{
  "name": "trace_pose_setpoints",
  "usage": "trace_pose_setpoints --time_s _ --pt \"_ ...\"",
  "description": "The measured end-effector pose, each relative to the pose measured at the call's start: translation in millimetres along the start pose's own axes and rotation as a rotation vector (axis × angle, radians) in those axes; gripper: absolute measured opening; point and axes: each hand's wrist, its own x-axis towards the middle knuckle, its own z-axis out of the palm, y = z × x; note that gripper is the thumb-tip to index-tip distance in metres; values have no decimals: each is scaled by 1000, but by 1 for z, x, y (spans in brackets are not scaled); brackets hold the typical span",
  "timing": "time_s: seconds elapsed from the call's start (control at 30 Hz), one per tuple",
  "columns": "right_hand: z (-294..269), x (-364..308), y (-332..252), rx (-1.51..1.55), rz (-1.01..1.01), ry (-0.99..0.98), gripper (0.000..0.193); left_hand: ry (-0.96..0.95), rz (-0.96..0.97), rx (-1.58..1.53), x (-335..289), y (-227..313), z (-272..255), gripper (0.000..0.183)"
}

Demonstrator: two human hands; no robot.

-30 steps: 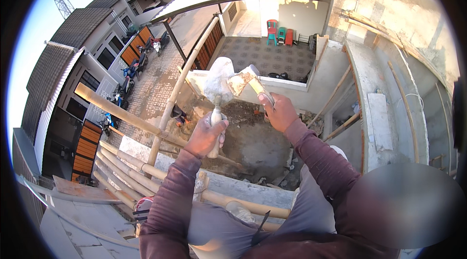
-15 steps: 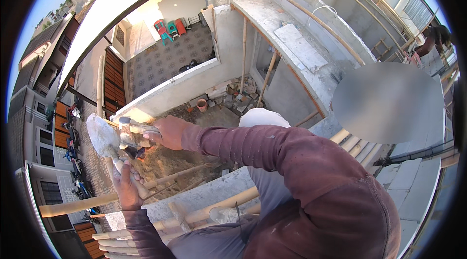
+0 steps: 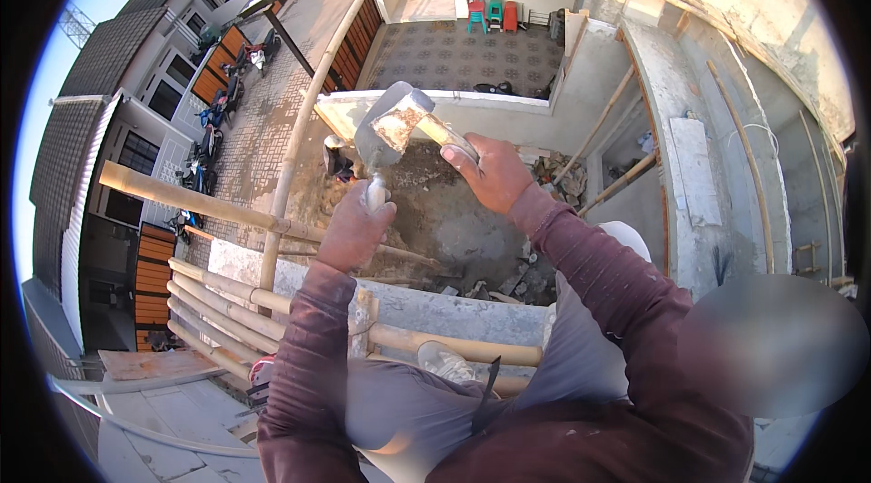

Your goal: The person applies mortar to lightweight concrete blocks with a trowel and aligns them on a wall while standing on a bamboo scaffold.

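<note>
My left hand point(image 3: 356, 227) is closed round the pale handle of a trowel point(image 3: 376, 136), whose grey blade points up and away from me. My right hand point(image 3: 494, 173) grips a wooden-handled tool with a mortar-caked head point(image 3: 400, 126); the exact kind is hard to make out. Its head overlaps the trowel blade in view, and whether the two touch I cannot tell. Both tools are held up in front of me, above the sandy ground far below.
Bamboo poles point(image 3: 227, 309) and a concrete ledge point(image 3: 454, 312) lie beneath me. A long bamboo pole point(image 3: 181, 197) crosses on the left. Below, a person point(image 3: 337, 161) stands near a low wall point(image 3: 435, 104). A concrete slab point(image 3: 694, 175) runs along the right; stacked chairs point(image 3: 476, 4) stand far off.
The view has swung, so the surroundings sit further right. Both hands, with their tools, have come up and toward the middle. The right tool's head now lies across the trowel blade.
</note>
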Motion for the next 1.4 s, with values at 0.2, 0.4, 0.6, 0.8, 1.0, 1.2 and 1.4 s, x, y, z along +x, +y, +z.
trace_pose_setpoints --time_s 0.2,0.4,0.6,0.8,1.0,1.2,1.4 --pt "27 -4 -15 8 -192 -9 48 -15 143 192 -7 -8 1 37" --pt "28 6 -2 -250 -35 -9 44 -80 110 324 -11 5 11 36" --pt "-1 6 -3 -77 -54 -81 41 -27 107 657 -16 -16 14 28" --pt "-12 1 1 -209 -208 -68 34 71 58 910 -13 -3 14 18" --pt "-25 11 27 -34 85 -166 47 131 -49 893 -13 -16 1 21" --pt "-29 32 50 105 623 -308 65 199 29 952 -15 -5 0 20" --pt "0 29 43 -18 324 -238 70 271 55 895 -9 -5 10 13"
